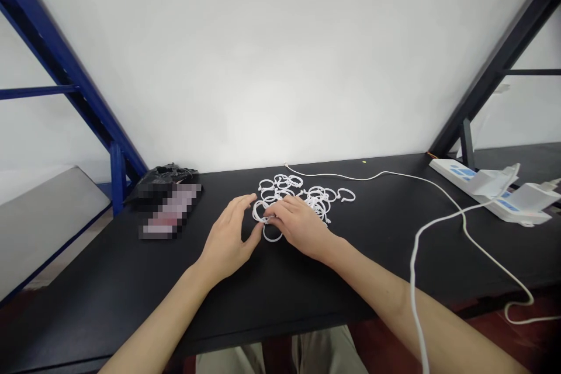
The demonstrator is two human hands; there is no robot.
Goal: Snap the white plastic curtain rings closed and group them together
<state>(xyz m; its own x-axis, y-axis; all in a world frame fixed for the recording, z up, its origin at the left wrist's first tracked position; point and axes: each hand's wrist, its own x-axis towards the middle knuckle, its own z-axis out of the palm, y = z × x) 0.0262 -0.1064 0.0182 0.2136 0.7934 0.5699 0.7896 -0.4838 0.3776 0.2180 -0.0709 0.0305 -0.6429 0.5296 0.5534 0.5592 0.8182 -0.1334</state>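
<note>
White plastic rings with small knobbed ends, like curtain rings (316, 191), lie in a loose heap at the middle of the black table. My right hand (300, 225) is over the front of the heap, thumb and fingers pinched on a white ring (272, 240); its upper part is hidden by the fingers. Left of it, my left hand (228, 239) has its thumb and fingers spread apart. Its thumb tip is beside the pinched ring, and whether they touch I cannot tell. A single ring (346, 194) lies at the heap's right end.
A black plastic bag (160, 181) and a pixelated item (173, 213) lie at the left. A white power strip (491, 190) with plugged-in adapters lies right. Its white cable (416, 269) hangs across my right forearm. Blue (74, 76) and dark (491, 52) frame posts flank the table (272, 298).
</note>
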